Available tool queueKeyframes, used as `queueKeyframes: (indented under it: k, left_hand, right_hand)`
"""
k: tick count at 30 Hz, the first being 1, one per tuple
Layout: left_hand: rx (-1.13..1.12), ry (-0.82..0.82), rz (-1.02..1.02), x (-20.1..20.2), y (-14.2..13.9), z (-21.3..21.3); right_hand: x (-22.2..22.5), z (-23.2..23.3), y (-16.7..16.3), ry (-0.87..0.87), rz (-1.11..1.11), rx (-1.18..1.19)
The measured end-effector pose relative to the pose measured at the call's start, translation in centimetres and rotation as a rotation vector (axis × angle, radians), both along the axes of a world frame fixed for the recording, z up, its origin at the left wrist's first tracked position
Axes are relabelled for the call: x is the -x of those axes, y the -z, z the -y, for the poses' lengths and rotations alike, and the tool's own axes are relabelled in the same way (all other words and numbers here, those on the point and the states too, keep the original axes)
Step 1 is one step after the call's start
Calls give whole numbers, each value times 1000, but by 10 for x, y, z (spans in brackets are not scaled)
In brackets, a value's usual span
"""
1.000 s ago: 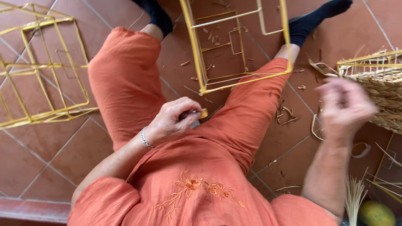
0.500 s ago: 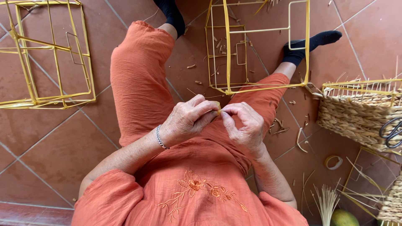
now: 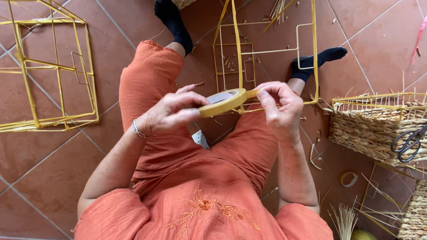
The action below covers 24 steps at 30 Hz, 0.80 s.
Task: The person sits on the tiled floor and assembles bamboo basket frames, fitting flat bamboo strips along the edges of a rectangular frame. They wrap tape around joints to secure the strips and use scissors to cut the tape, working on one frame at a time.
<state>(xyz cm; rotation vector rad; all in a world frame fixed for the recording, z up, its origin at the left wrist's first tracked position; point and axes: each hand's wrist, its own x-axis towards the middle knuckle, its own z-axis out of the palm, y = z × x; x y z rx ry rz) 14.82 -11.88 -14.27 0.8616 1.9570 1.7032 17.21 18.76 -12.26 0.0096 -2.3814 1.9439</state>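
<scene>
I sit on a terracotta tiled floor in orange clothes, legs stretched out. My left hand [image 3: 171,111] grips a roll of yellowish tape [image 3: 224,101] held flat in front of me. My right hand [image 3: 278,104] pinches the tape's free end at the roll's right side. Just beyond my hands, between my feet, stands a yellow wrapped wire frame [image 3: 267,49]. A small white object [image 3: 200,138] lies on the floor between my legs.
A second yellow wire frame [image 3: 49,73] stands at the left. At the right sits a half-woven straw basket [image 3: 378,126] with black scissors [image 3: 407,142] on its rim. A small tape ring [image 3: 349,179], straw bundles [image 3: 342,220] and cuttings lie on the floor.
My hands met in front of me, then lifted the tape roll higher into view. The right hand came in from the right side and now pinches the tape end.
</scene>
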Motion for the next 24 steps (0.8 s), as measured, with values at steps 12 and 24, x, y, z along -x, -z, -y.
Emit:
queueKeyframes:
  k: [12,24]
  left_hand:
    - [495,-343,-143,82,-30,-48]
    - [970,-255,-290,131,-21,-100]
  right_hand:
    - [58,-53,18,161,-332,-492]
    - [95,-94,53,316,-260,-724]
